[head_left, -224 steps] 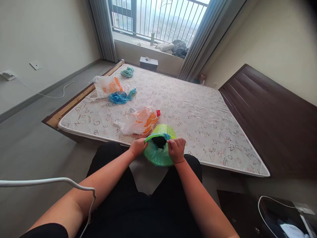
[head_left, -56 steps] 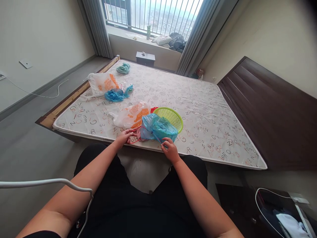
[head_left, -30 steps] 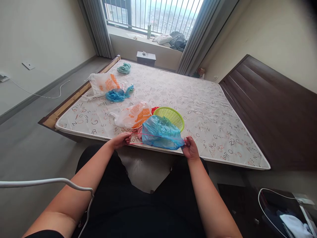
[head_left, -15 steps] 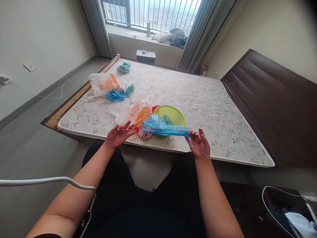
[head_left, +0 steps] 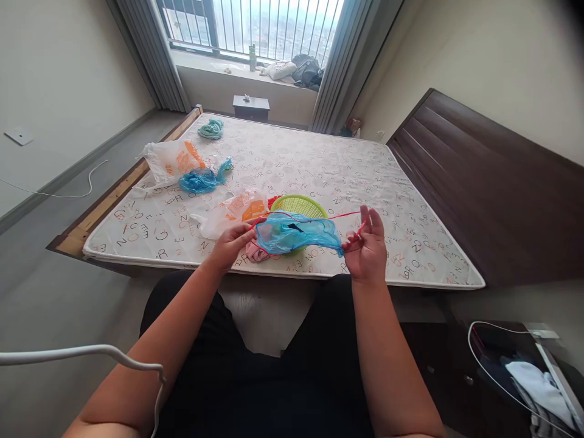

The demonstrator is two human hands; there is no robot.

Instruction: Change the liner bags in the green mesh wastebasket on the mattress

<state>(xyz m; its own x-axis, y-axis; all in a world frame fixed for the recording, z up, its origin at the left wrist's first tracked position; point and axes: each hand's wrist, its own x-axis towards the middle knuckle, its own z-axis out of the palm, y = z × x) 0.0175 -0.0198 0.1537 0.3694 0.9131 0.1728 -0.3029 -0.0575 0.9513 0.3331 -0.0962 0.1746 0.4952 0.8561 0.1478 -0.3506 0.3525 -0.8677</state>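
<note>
I hold a thin blue plastic bag (head_left: 292, 234) with a red drawstring stretched between both hands above the near edge of the mattress (head_left: 319, 170). My left hand (head_left: 232, 240) grips the bag's left end and its red string. My right hand (head_left: 367, 249) holds the right end, with the red string looped over its fingers. Just behind the bag sits a lime green mesh basket (head_left: 298, 205). A pinkish crumpled piece (head_left: 256, 252) lies under the bag on the mattress.
A white and orange plastic bag (head_left: 230, 210) lies left of the basket. Farther left are another white and orange bag (head_left: 171, 161), a blue bag (head_left: 201, 179) and a teal bundle (head_left: 210, 128). A dark headboard (head_left: 479, 182) stands on the right.
The blue bag was pulled out of the basket, lifted off the mattress and its red drawstring stretched wide; now my hands are closer together and the bag's mouth hangs slack between them.
</note>
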